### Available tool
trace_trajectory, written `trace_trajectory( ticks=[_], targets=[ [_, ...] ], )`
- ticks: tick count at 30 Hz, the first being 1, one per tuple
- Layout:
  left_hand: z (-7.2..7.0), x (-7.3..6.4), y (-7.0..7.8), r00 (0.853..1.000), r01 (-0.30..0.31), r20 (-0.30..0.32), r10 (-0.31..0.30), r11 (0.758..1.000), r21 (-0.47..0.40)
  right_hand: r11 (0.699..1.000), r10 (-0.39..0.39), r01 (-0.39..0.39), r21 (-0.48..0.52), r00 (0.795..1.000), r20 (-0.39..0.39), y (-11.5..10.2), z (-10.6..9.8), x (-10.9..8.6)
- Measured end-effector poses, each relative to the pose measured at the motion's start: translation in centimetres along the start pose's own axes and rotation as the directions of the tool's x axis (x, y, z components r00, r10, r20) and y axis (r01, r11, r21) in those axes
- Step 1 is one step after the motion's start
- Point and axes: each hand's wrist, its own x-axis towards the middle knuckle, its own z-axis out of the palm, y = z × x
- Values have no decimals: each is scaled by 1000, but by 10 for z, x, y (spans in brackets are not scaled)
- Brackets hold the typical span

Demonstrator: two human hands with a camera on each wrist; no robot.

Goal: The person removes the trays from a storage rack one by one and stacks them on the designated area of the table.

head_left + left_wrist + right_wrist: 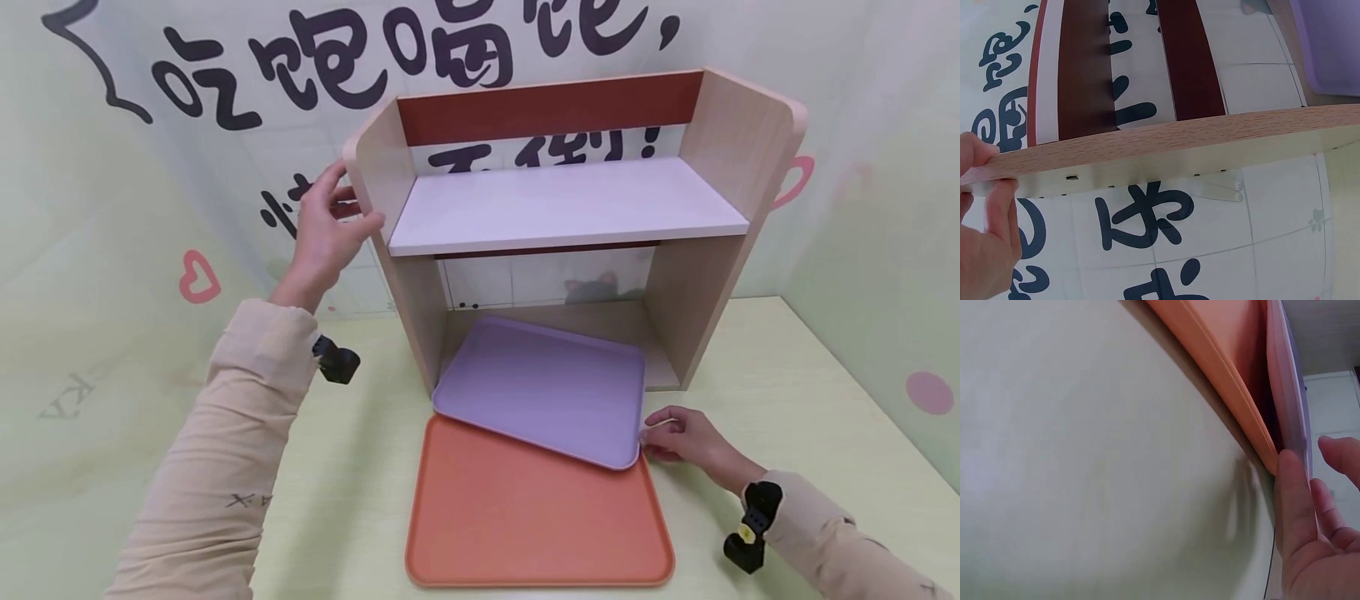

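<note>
A small wooden shelf unit (pixel 570 200) with a white middle board stands on the table. My left hand (pixel 330 229) grips the upper front edge of its left side panel (pixel 1166 134), thumb on one face and fingers on the other. A purple tray (pixel 547 392) lies skewed, its back part inside the lower compartment and its front over an orange tray (pixel 536 517). At the purple tray's right front edge is my right hand (pixel 693 442). In the right wrist view one finger (pixel 1294 494) touches the edges, while the other visible digits stand apart from them.
The pale table (pixel 780 400) extends on both sides of the shelf. Behind it hangs a light backdrop (pixel 225 183) with large black characters and heart prints. A dark red board (pixel 551 107) spans the shelf's top back.
</note>
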Motion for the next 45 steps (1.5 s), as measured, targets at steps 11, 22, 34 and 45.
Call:
trace_trajectory(
  ticks=[11,22,34,45],
  targets=[
    [0,-1,0,1000,4,-3,-4,1000,1,991,-132,133,8,987,-93,-3,-16,31],
    [0,-1,-1,1000,9,-1,-9,1000,1,990,-131,121,-66,977,-171,-4,-19,50],
    [0,0,0,1000,1,-2,-1,1000,0,995,-98,90,-46,969,-226,-2,-17,63],
    [0,-1,-1,1000,-1,-3,1,1000,2,996,-89,83,-33,967,-239,-2,-14,67]
  ],
)
